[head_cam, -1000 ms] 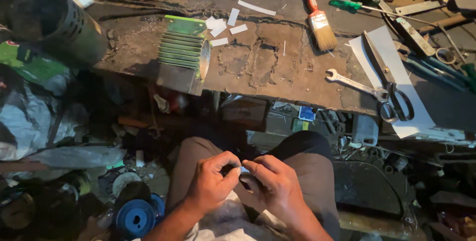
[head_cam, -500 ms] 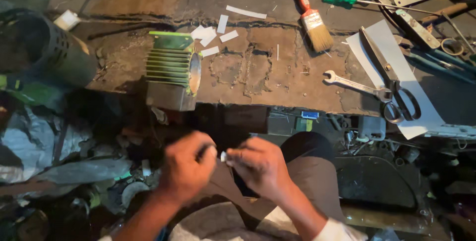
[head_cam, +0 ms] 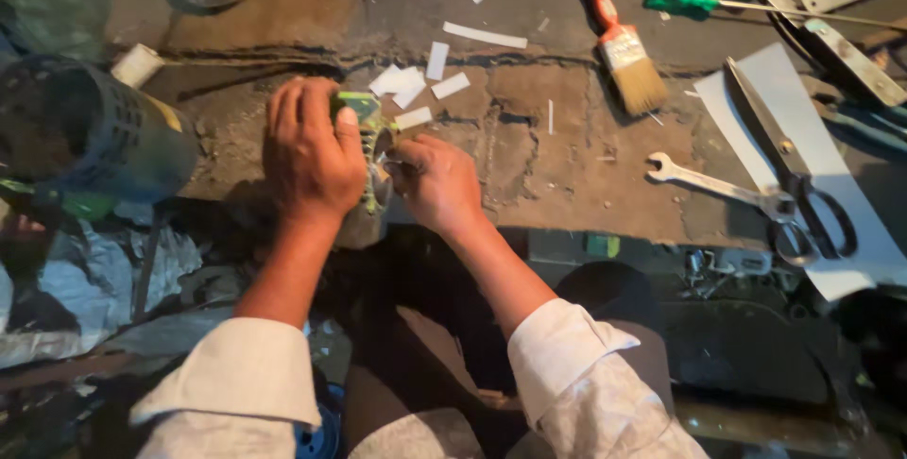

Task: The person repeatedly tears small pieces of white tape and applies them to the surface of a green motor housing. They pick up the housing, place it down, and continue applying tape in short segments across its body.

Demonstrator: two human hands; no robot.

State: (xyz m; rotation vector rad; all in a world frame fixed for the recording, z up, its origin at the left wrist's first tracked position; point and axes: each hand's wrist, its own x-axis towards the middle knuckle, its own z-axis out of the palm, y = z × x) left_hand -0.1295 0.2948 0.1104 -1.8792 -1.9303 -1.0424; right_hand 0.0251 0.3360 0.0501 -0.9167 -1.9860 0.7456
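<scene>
A green finned metal motor housing point(head_cam: 368, 128) stands on the worn workbench point(head_cam: 567, 185), near its front edge. My left hand point(head_cam: 310, 149) lies over the top of the housing and grips it. My right hand point(head_cam: 436, 180) is at the housing's open end, its fingertips pinched on a small pale piece right at the opening. What that piece is, I cannot make out. Several white paper strips point(head_cam: 416, 81) lie just behind the housing.
A dark perforated cylinder point(head_cam: 90, 133) lies at the left. A paintbrush point(head_cam: 619, 39), a spanner point(head_cam: 718, 183), scissors point(head_cam: 812, 204) on a grey sheet, and a green screwdriver point(head_cam: 690, 4) lie to the right. Cluttered parts fill the space below the bench.
Both hands rose from my lap to the bench. The left hand took hold of the finned housing and the right hand brought the small piece to its open end.
</scene>
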